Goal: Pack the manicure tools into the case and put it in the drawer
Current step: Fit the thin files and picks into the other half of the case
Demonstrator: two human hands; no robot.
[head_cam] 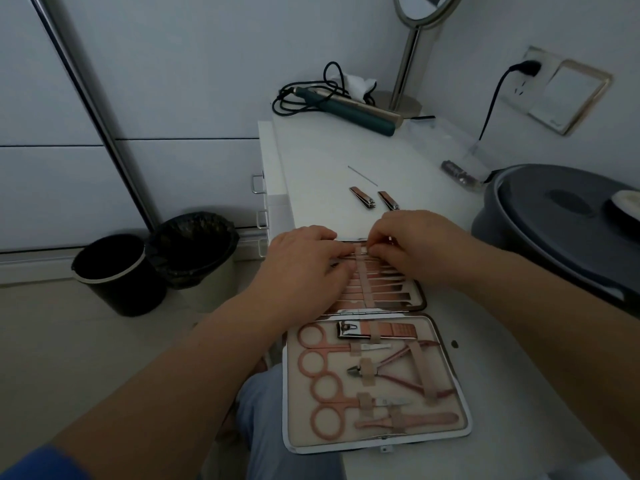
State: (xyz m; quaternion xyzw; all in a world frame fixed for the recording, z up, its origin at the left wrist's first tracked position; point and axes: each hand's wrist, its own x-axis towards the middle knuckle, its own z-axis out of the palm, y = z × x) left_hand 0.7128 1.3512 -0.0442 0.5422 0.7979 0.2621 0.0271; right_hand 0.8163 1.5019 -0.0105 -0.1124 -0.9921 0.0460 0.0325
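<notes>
The case [375, 382] lies open flat on the white top [322, 161], its long axis running away from the person, hinge crosswise at the middle. Tools in the far half lie crosswise, tips to the right, under one strap [366, 282]. Both hands meet at that half's far edge: the left hand [304, 261] lies palm down over the tool handles, and the right hand [415, 247] has its fingers curled at the strap's top end, seemingly pinching it. Two clippers [363, 197] and a thin probe [362, 175] lie loose just beyond, pointing diagonally.
</notes>
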